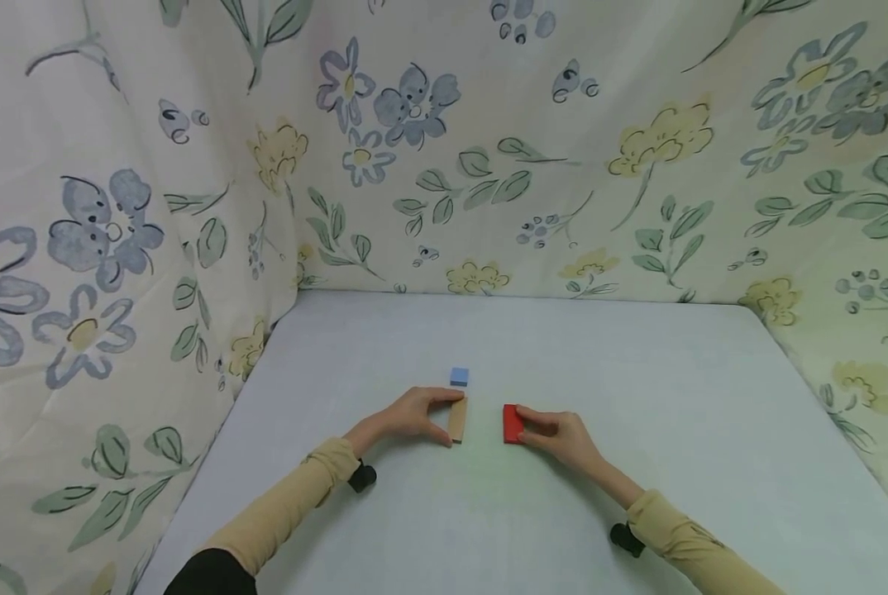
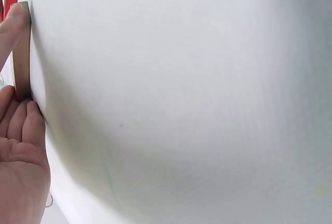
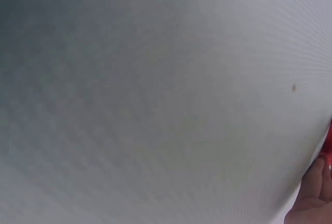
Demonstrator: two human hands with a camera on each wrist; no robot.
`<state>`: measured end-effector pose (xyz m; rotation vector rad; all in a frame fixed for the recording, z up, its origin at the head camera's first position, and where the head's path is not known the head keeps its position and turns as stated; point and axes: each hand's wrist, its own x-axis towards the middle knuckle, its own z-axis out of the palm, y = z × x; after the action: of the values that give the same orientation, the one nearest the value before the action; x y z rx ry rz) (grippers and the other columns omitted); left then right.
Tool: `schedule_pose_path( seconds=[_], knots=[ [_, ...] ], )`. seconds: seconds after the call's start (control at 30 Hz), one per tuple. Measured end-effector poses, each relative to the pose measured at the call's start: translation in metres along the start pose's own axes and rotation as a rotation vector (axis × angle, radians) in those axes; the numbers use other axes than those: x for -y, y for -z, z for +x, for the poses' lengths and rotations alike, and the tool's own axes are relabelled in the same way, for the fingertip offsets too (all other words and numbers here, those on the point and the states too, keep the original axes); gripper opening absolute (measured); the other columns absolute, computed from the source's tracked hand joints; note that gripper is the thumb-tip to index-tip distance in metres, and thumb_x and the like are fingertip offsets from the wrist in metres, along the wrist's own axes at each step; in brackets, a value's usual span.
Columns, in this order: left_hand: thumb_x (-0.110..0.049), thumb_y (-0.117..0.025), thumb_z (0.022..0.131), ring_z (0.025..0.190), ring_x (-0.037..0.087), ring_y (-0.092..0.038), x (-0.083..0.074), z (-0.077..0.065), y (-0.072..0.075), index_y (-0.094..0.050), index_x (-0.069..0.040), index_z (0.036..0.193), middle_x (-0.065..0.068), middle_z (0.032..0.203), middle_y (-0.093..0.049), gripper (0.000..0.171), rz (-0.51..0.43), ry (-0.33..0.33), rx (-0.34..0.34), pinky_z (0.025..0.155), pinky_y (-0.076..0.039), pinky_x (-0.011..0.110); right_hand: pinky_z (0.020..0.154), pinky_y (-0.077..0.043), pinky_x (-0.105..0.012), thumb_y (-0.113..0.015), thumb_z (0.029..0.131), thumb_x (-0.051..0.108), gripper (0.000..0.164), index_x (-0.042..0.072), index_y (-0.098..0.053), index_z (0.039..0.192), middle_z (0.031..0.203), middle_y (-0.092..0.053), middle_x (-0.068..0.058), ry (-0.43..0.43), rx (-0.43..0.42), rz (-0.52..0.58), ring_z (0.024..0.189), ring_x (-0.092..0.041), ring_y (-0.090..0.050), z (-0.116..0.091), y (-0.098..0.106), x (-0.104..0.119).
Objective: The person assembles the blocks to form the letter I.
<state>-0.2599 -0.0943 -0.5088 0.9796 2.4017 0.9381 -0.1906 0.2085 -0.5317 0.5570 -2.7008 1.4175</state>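
My left hand holds a flat wooden block by its two ends, thumb at the near end and fingers at the far end. In the left wrist view the same wooden block spans the space between thumb and fingers, low over the white surface. To the right, my right hand pinches a red rectangular block along its right side. Only a sliver of the red block shows at the edge of the right wrist view. A gap of white table separates the two blocks.
A small blue block sits just beyond the wooden block's far end. The white table ends at a floral curtain at the back, which also hangs along both sides.
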Motion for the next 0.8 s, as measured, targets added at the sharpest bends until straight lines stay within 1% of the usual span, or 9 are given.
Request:
schedule_pose_path(
  seconds=[0.27,0.5,0.6,0.73,0.8],
  knots=[
    [-0.026,-0.084,0.07,0.134,0.021,-0.044,-0.001,0.001,-0.001,-0.048,-0.009,0.139,0.006,0.143,-0.05,0.079,0.044,-0.018,-0.014,0.11,-0.04,0.035,0.092,-0.046,-0.015,-0.076,0.08,0.02,0.046,0.01,-0.064,0.123,0.122,-0.065,-0.005,-0.04,0.017,0.023,0.117,-0.026,-0.059,0.001,0.001,-0.002],
    [-0.025,-0.084,0.07,0.134,0.021,-0.045,-0.005,0.0,-0.002,-0.048,-0.008,0.139,0.006,0.142,-0.05,0.079,0.014,0.007,-0.001,0.11,-0.04,0.035,0.093,-0.046,-0.015,-0.075,0.08,0.022,0.047,0.011,-0.063,0.124,0.124,-0.064,-0.005,-0.057,0.032,0.035,0.119,-0.025,-0.058,0.0,0.0,-0.001],
    [-0.025,-0.085,0.07,0.133,0.02,-0.045,-0.007,0.0,-0.003,-0.049,-0.008,0.138,0.006,0.142,-0.051,0.079,0.014,0.009,-0.003,0.11,-0.04,0.035,0.094,-0.047,-0.019,-0.076,0.08,0.021,0.047,0.011,-0.064,0.124,0.124,-0.064,-0.005,-0.065,0.029,0.039,0.12,-0.025,-0.058,0.0,0.0,0.0],
    [-0.026,-0.085,0.069,0.132,0.019,-0.047,-0.012,0.001,-0.003,-0.05,-0.008,0.138,0.005,0.141,-0.052,0.079,0.023,0.003,-0.008,0.108,-0.041,0.031,0.096,-0.051,-0.028,-0.076,0.08,0.02,0.046,0.011,-0.064,0.123,0.123,-0.064,-0.006,-0.07,0.029,0.034,0.119,-0.025,-0.058,0.0,0.0,0.0],
    [-0.026,-0.085,0.069,0.131,0.018,-0.048,-0.016,0.002,-0.003,-0.049,-0.008,0.138,0.005,0.141,-0.052,0.079,0.015,-0.011,-0.008,0.107,-0.042,0.029,0.096,-0.052,-0.033,-0.076,0.08,0.02,0.046,0.011,-0.064,0.124,0.124,-0.064,-0.006,-0.072,0.034,0.026,0.119,-0.025,-0.058,-0.001,0.0,0.0]
  ],
)
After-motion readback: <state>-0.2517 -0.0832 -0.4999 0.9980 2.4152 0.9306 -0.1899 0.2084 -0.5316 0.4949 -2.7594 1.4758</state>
